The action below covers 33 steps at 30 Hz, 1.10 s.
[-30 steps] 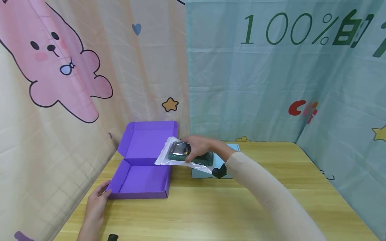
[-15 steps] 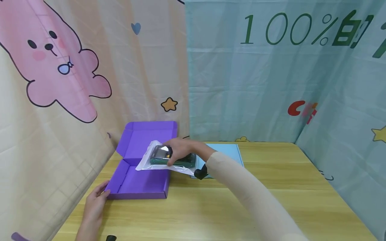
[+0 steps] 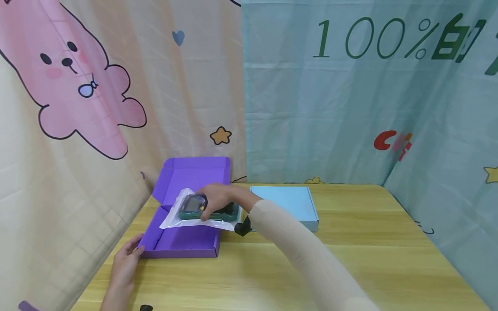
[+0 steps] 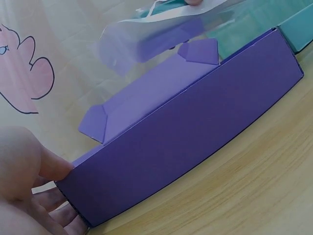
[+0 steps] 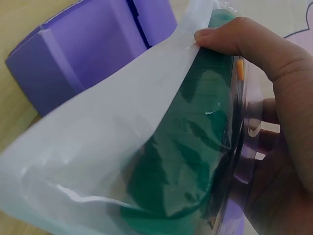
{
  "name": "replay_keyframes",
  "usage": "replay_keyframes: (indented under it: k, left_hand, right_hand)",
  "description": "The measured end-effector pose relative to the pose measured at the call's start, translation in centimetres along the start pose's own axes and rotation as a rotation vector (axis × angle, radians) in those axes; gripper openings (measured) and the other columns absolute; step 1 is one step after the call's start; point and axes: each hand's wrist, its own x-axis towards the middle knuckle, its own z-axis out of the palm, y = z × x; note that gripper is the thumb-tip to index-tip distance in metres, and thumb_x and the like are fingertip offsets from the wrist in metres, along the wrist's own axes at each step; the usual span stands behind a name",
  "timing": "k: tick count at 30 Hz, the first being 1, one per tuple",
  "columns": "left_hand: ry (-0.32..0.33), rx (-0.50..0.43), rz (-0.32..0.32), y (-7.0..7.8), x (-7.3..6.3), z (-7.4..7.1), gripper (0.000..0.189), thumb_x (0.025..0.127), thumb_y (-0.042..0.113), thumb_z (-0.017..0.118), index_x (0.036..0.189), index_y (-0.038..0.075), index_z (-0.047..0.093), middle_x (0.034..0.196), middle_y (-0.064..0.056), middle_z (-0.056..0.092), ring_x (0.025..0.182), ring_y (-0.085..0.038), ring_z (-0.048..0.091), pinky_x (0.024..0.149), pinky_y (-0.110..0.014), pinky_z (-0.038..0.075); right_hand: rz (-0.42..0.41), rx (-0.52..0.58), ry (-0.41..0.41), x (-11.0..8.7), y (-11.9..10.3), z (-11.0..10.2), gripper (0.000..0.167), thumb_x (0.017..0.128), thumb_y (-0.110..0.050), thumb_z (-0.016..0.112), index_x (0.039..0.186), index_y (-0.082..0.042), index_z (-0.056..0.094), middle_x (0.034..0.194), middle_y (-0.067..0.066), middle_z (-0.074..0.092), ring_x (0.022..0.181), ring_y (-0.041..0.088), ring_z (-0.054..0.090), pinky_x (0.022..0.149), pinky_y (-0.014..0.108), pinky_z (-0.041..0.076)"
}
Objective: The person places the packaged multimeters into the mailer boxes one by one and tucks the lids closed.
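Note:
A purple cardboard box [image 3: 186, 246] stands on the table with its lid raised toward the back. At the box's front left corner my left hand [image 3: 123, 261] holds on, the thumb [image 4: 55, 164] at the top edge and the fingers along the outer left side. My right hand [image 3: 215, 199] grips a plastic bag with a green device [image 3: 190, 209] inside, which has a dark screen. In the right wrist view the thumb presses the bag [image 5: 93, 132] from one side, fingers on the other. The bagged device is held over the box, hiding part of its inside.
A light blue box [image 3: 289, 201], closed, stands to the right of the purple one, behind my right forearm. Printed curtains [image 3: 311, 108] hang behind the wooden table [image 3: 389, 259]. A small black object [image 3: 146, 307] shows at the bottom edge of the head view.
My right hand has carried the bagged device leftward and slightly lower, over the purple box, uncovering more of the light blue box. My left hand stays at the corner.

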Motion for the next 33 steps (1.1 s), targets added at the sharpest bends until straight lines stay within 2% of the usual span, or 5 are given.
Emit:
replay_keyframes:
  k: [15,21,26,29,33]
  left_hand:
    - [0.007,-0.042,0.01,-0.4,0.1,0.3,0.054,0.105,0.0,0.053,0.155,-0.004,0.037,0.096,0.034,0.057,0.128,-0.01,0.043,0.097,-0.01,0.038]
    - [-0.001,-0.041,0.044,-0.4,0.1,0.1,0.054,0.104,-0.002,0.054,0.154,-0.009,0.036,0.098,0.034,0.057,0.106,0.009,0.049,0.091,-0.007,0.04]
    - [0.001,-0.028,0.03,-0.3,0.0,0.2,0.055,0.104,-0.003,0.052,0.155,-0.009,0.035,0.098,0.032,0.056,0.102,0.011,0.05,0.091,-0.007,0.042]
    - [0.008,-0.016,0.009,-0.3,0.1,0.2,0.055,0.103,-0.003,0.05,0.156,-0.007,0.034,0.111,0.024,0.058,0.104,0.011,0.05,0.092,-0.007,0.041]
    - [0.006,0.01,0.0,-0.1,0.2,0.4,0.055,0.104,-0.002,0.047,0.158,-0.005,0.032,0.147,-0.008,0.047,0.113,0.005,0.047,0.093,-0.006,0.04]
  right_hand:
    - [0.033,0.012,-0.009,4.0,-1.2,4.0,0.044,0.077,-0.036,0.089,0.11,-0.018,0.064,0.092,-0.009,0.065,0.081,0.008,0.058,0.069,0.02,0.049]
    - [0.057,-0.042,-0.019,4.9,-1.6,5.8,0.051,0.078,-0.037,0.09,0.117,-0.015,0.065,0.092,-0.011,0.063,0.082,0.007,0.058,0.067,0.017,0.048]
    - [0.076,-0.038,0.029,5.6,-1.9,6.5,0.052,0.078,-0.038,0.09,0.118,-0.017,0.064,0.092,-0.012,0.061,0.083,0.006,0.058,0.069,0.017,0.047]
    - [0.075,-0.053,0.07,5.8,-2.0,7.0,0.053,0.077,-0.041,0.091,0.115,-0.016,0.064,0.091,-0.012,0.061,0.082,0.006,0.058,0.068,0.016,0.047]
    - [0.107,-0.065,0.132,5.7,-2.0,7.6,0.072,0.076,-0.046,0.092,0.131,-0.011,0.064,0.092,-0.013,0.06,0.082,0.005,0.057,0.068,0.015,0.045]
